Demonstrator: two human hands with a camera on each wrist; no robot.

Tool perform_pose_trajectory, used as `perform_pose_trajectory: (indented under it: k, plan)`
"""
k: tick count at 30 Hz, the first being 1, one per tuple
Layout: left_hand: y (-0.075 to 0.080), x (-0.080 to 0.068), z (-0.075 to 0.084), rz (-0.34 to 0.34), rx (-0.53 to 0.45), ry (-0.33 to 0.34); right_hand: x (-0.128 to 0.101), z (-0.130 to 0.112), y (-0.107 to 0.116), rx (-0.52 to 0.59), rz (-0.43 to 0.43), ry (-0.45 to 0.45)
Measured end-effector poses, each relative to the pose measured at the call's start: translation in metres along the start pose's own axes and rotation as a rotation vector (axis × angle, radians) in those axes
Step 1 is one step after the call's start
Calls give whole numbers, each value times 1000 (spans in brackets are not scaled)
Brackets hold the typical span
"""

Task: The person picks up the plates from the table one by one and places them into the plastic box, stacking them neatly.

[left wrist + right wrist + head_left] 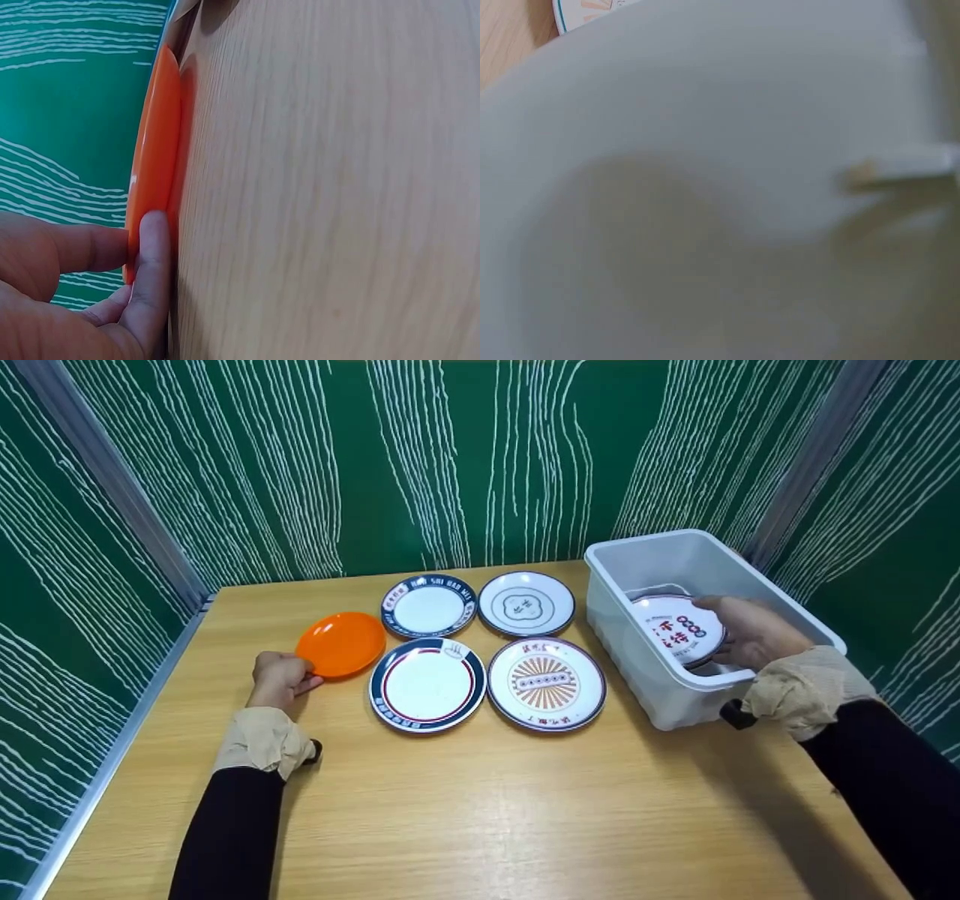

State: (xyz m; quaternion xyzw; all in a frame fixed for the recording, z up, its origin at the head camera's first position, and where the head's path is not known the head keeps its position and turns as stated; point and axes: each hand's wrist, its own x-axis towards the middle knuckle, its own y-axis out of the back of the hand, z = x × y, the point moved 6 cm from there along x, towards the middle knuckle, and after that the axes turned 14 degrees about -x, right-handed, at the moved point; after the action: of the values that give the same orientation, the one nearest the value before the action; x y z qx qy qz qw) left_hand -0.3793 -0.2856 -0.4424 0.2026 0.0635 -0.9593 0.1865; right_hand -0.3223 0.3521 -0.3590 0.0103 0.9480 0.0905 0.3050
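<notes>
At the left of the head view, my left hand (279, 679) pinches the near-left rim of an orange plate (341, 645). The left wrist view shows the thumb on one face of this plate (154, 135) and a finger on the other, the plate close to the tabletop. My right hand (754, 631) reaches into a white plastic bin (630, 660) and grips the right edge of a white plate with red characters (660, 622), which tilts inside the bin. Its underside fingers are partly hidden. In the right wrist view the bin's wall (705, 112) fills most of the picture, blurred.
Beside the orange plate lie a blue-rimmed plate with lettering (429, 611), a white plate with a grey centre mark (527, 604), a blue-and-red-banded plate (427, 682) and a sunburst plate (546, 682). Green walls with white lines (525, 465) enclose the wooden table (450, 810).
</notes>
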Motion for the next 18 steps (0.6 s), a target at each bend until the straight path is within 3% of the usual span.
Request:
perform_pose_trajectory:
  k: [11, 18]
  plan:
    - [-1, -1, 1, 4, -20, 0, -1, 2, 2, 49, -31, -9]
    - [1, 1, -1, 19, -58, -5, 1, -4, 5, -117, 74, 100]
